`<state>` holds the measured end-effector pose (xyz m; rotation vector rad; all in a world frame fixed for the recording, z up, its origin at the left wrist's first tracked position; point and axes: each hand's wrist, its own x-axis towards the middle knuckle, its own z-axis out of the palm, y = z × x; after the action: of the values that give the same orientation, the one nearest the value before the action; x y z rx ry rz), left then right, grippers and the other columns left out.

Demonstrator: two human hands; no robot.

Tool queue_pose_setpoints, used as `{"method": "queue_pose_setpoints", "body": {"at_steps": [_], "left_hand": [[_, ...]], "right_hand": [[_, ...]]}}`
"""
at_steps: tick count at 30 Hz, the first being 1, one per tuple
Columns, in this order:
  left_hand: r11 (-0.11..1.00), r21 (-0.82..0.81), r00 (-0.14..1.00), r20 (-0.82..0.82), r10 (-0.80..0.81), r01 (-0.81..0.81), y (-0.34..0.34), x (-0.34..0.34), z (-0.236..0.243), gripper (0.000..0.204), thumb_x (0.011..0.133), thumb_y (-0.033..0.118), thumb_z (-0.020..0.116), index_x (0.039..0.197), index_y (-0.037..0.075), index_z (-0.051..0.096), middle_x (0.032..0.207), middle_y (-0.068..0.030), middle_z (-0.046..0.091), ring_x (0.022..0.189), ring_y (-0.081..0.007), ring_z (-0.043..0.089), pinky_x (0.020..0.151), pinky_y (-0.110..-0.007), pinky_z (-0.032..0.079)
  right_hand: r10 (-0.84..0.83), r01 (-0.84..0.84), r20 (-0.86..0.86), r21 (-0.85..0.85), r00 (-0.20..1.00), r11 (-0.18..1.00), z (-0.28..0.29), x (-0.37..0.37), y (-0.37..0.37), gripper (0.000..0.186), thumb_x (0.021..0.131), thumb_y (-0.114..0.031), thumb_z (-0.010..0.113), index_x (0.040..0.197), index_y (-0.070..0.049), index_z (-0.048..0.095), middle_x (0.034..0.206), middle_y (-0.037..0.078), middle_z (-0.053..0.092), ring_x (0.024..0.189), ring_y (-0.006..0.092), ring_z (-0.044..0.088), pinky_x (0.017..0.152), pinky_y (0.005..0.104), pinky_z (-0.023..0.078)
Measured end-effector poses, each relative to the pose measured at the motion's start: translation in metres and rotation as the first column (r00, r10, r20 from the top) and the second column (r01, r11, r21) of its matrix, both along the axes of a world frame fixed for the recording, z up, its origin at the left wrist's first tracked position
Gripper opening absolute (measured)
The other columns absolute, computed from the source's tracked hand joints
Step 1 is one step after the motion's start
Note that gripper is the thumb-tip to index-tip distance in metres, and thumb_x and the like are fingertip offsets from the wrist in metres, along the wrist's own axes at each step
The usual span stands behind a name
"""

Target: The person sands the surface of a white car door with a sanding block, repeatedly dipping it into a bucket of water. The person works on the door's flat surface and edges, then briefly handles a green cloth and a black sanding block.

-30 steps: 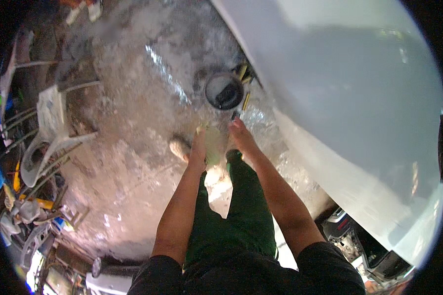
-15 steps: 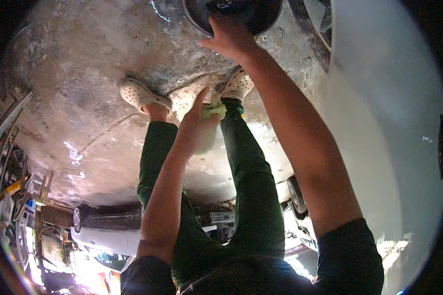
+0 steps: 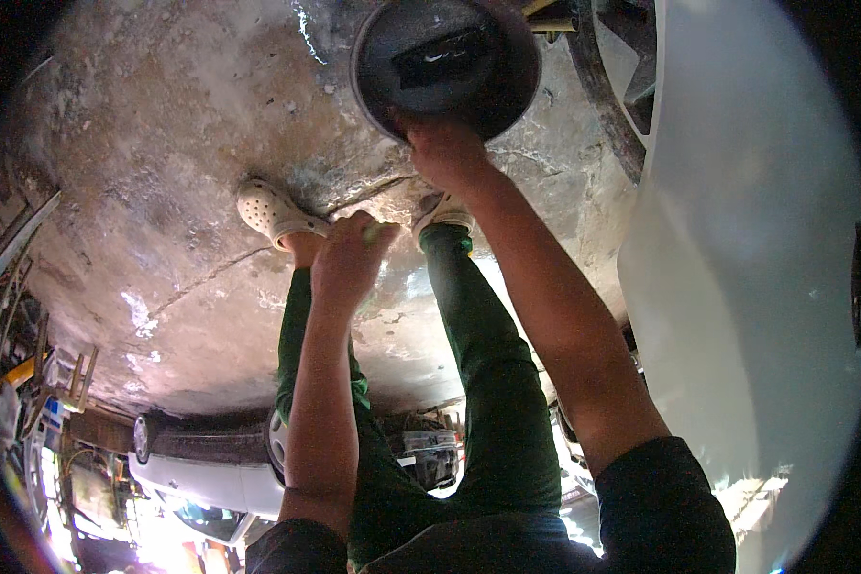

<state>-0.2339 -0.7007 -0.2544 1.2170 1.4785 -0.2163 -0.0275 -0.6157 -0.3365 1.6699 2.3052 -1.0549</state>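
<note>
A round black bucket (image 3: 373, 81) stands before me at the top of the view; its dark inside shows a shiny patch, and I cannot tell if that is liquid. My right hand (image 3: 447, 153) is closed on the bucket's near rim, its fingers over the edge. Nearer to me and to the left, my left hand (image 3: 347, 256) is closed around a pale green cloth (image 3: 383, 231). Only a little of the cloth shows past the fingers. It hangs above the floor between my feet, apart from the bucket.
My feet in pale perforated clogs (image 3: 270, 212) stand on a stained concrete floor (image 3: 191, 124). Close on the right is a light car body panel (image 3: 708, 239), with a wheel (image 3: 607, 96) beyond the bucket. A white car (image 3: 210, 478) and metal clutter lie toward the lower left.
The bucket has come lower in the view, showing more of its inside. My right hand's spread fingers have closed on its rim. My left hand has shifted left, bunching the cloth more.
</note>
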Motion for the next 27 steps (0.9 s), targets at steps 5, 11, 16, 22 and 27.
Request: {"method": "queue_pose_setpoints", "body": {"at_steps": [5, 11, 16, 22, 27], "left_hand": [[0.894, -0.113, 0.900, -0.009, 0.436, -0.434, 0.038, -0.013, 0.017, 0.033, 0.090, 0.036, 0.068, 0.097, 0.005, 0.065, 0.099, -0.0140, 0.067, 0.090, -0.0302, 0.064, 0.082, -0.041, 0.048], [0.594, -0.330, 0.559, 0.205, 0.803, -0.733, 0.042, -0.011, 0.011, 0.030, 0.088, 0.017, 0.062, 0.114, 0.004, 0.068, 0.098, -0.0056, 0.066, 0.090, -0.0158, 0.062, 0.083, -0.030, 0.049], [0.494, -0.491, 0.474, 0.176, 0.863, -0.717, 0.039, -0.017, 0.007, 0.029, 0.084, 0.013, 0.062, 0.111, 0.003, 0.067, 0.099, -0.0062, 0.066, 0.086, -0.0182, 0.065, 0.079, -0.031, 0.054], [0.613, -0.317, 0.502, 0.369, 0.782, -0.723, 0.048, 0.002, 0.024, 0.027, 0.077, 0.005, 0.060, 0.103, 0.001, 0.068, 0.128, -0.0158, 0.064, 0.114, -0.0246, 0.063, 0.101, -0.036, 0.049], [0.804, -0.186, 0.665, 0.474, 0.577, -0.565, 0.041, 0.012, 0.031, 0.017, 0.083, -0.001, 0.060, 0.098, 0.003, 0.068, 0.113, -0.0092, 0.067, 0.107, -0.0201, 0.064, 0.095, -0.034, 0.049]], "right_hand": [[0.018, -0.017, -0.005, 0.044, 1.000, 0.999, 0.004, -0.035, -0.034, 0.057, 0.082, -0.011, 0.059, 0.139, -0.007, 0.055, 0.108, 0.022, 0.069, 0.094, 0.0376, 0.068, 0.084, 0.0499, 0.053], [-0.136, 0.115, -0.096, -0.201, 0.986, 0.973, 0.022, -0.063, -0.056, 0.062, 0.078, -0.008, 0.063, 0.138, -0.002, 0.051, 0.118, 0.021, 0.065, 0.102, 0.0398, 0.065, 0.089, 0.0531, 0.050], [-0.081, -0.024, -0.224, -0.428, 0.971, 0.904, 0.036, -0.043, -0.049, 0.048, 0.075, 0.000, 0.059, 0.123, -0.003, 0.058, 0.118, 0.026, 0.063, 0.110, 0.0410, 0.062, 0.096, 0.0503, 0.049], [-0.605, 0.235, -0.303, -0.724, 0.736, 0.648, 0.080, 0.051, 0.031, 0.018, 0.091, -0.012, 0.057, 0.104, -0.003, 0.065, 0.098, 0.011, 0.071, 0.090, 0.0233, 0.069, 0.083, 0.0385, 0.054], [-0.778, 0.683, -0.054, -0.446, 0.625, 0.579, 0.025, 0.146, 0.100, 0.019, 0.092, -0.015, 0.055, 0.104, -0.004, 0.064, 0.094, 0.005, 0.070, 0.084, 0.0196, 0.067, 0.074, 0.0339, 0.055]]}}
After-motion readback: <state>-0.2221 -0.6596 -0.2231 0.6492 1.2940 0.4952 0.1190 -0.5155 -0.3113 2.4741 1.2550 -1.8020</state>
